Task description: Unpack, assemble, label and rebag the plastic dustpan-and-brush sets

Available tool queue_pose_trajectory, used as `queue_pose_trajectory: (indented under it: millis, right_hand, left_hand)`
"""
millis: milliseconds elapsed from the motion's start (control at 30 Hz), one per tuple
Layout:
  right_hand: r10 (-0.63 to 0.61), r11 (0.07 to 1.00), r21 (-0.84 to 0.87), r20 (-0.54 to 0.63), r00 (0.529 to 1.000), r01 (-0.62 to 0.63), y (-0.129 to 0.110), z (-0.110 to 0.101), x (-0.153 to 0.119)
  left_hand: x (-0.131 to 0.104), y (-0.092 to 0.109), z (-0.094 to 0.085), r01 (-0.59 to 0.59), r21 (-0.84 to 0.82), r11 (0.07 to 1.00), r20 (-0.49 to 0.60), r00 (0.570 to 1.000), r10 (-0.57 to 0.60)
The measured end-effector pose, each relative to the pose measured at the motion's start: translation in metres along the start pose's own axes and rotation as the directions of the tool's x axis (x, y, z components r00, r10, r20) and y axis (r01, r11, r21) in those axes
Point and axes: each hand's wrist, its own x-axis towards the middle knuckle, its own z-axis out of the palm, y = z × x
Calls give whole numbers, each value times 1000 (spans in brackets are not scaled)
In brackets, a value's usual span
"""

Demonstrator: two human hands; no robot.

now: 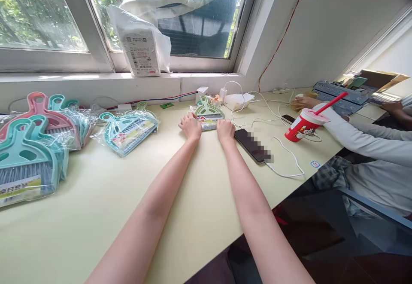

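left hand [190,126], right hand [225,130] grip wrapped green dustpan set [208,114] edges; fingertips hidden beneath.

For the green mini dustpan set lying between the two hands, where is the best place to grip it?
Probably the green dustpan set by its two side edges, one from each side: it lies flat, handle loop toward the window, with the left hand and right hand already at its near corners.

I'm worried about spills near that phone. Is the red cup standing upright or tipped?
Upright. The red cup stands on its base on the table, lid on top, straw sticking out above it, beside the phone.
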Motion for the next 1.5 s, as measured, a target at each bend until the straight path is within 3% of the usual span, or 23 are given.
queue_pose_trajectory:
  millis: [67,100,167,233,267,300,400,467,533,633,700,800,1000,1200,1367,1500]
  right_hand:
    - [-6,1000,-7,1,1000,6,-1,0,-2]
    - [-9,1000,-9,-1,1000,9,-1,0,-3]
    - [-11,1000,-12,-3,1000,11,-1,0,-3]
    - [-10,1000,-13,3,1000,10,0,0,-3]
    - [-7,1000,-14,7,1000,7,1,0,-3]
    - [-2,1000,-13,9,1000,2,1,0,-3]
    - [16,1000,18,-3,1000,-16,4,2,-1]
    - [28,997,67,-28,999,-26,6,4,0]
    - [3,993,114,-84,996,7,6,5,-1]
    - [-134,979,127,-170,976,157,4,4,-3]
    - [-229,962,117,-147,962,247,0,3,-4]
    - [-270,955,119,-38,962,272,-4,3,-4]
    - [-195,975,110,3,981,193,-7,3,-1]
    - [-69,991,119,-1,998,69,-7,3,0]
    - [32,980,200,-48,998,-21,-1,7,2]
    - [15,979,202,-99,995,5,2,8,5]
  left_hand:
    - [-4,3,0,-193,71,979,-21,981,195]
    - [-6,4,0,-326,91,941,-9,945,328]
    - [-10,8,3,-597,96,796,82,802,592]
    - [-13,12,7,-772,73,631,228,629,743]
    - [-14,14,10,-807,67,587,295,578,761]
    - [-14,14,12,-812,73,578,344,565,750]
    - [-13,12,15,-739,126,662,383,651,655]
    - [-12,10,15,-708,141,692,387,683,620]
    - [-12,9,14,-710,148,688,399,680,615]
    - [-13,9,13,-718,149,680,399,673,623]
    - [-14,10,12,-717,143,682,392,673,626]
    - [-15,11,12,-709,147,690,395,682,616]
    - [-16,12,11,-747,157,646,329,656,679]
    - [-22,21,14,-725,182,664,343,680,648]
    - [-23,21,9,-628,217,748,382,759,526]
    - [-21,18,5,-538,104,837,331,812,481]
